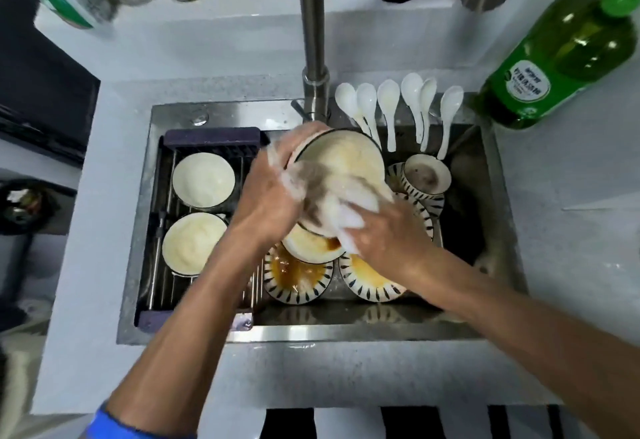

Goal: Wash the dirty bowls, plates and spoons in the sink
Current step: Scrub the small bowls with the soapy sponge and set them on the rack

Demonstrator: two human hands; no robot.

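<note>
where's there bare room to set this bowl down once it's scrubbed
Free: the rack strip right of its two bowls, and the dark sink floor right of the striped stack. Crowded: sink middle, with dirty plates under both hands.

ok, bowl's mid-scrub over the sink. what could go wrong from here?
1. The left hand holds the soapy bowl by its rim; it could slip onto the dirty plates stacked beneath and chip.
2. The cloth in the right hand may carry brown sauce back onto the bowl.
3. The spoons leaning on the sink edge could get knocked in.
</note>
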